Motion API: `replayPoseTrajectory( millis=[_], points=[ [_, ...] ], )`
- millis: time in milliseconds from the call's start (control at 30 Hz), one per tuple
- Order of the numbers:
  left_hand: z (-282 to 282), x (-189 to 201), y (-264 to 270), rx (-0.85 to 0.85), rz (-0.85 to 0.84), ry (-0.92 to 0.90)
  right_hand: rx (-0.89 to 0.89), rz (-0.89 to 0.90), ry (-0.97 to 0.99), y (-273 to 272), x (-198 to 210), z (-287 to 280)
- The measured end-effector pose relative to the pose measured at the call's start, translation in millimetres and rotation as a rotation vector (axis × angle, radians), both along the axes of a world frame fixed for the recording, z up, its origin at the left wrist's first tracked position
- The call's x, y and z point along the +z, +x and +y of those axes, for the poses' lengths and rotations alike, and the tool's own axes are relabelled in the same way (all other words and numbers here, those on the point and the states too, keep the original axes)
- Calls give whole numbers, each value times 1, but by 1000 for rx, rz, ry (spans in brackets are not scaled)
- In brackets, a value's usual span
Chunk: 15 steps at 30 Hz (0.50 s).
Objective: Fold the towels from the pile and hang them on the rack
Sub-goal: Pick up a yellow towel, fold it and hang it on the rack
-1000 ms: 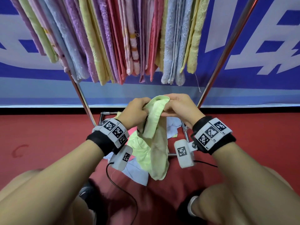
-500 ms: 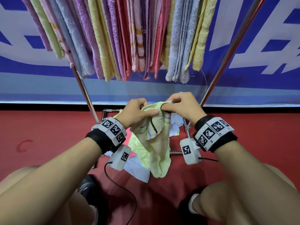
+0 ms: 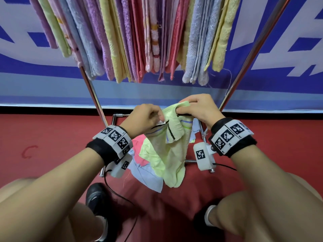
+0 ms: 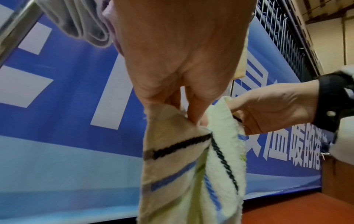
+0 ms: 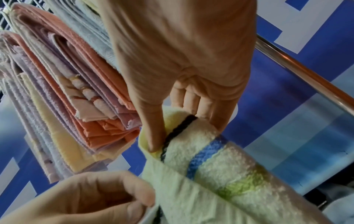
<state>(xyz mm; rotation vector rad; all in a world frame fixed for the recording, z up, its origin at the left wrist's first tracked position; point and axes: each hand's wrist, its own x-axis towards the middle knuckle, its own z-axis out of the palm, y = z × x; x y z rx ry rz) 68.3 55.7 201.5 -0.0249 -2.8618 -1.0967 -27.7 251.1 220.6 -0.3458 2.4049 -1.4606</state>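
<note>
Towel [image 3: 172, 147], pale green with black, blue and green stripes, held up between the hands: left hand [image 3: 142, 119] pinches one part of its upper edge and right hand [image 3: 199, 109] pinches another just beside it, the rest hanging below them. Pile [image 3: 141, 167] of pink and blue towels lies on the red floor [image 3: 52, 137] beneath the hands, at the foot of the rack [image 3: 244, 60]. Hung towels [image 3: 132, 37], folded, crowd the rack above and beyond the hands.
</note>
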Motion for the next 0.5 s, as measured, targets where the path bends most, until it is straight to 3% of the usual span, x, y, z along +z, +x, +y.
replayPoseTrajectory(
  millis=[67, 167, 333, 500],
  points=[
    [6, 1, 2, 46, -47, 0, 7, 28, 15, 2, -1, -4],
    [21, -2, 6, 138, -69, 152, 7, 76, 30, 8, -5, -10],
    [26, -11, 2, 262, 1, -28, 63, 98, -6, 12, -5, -11],
    [11, -13, -6, 240, -75, 211, 142, 155, 24, 4, -5, 1]
  ],
)
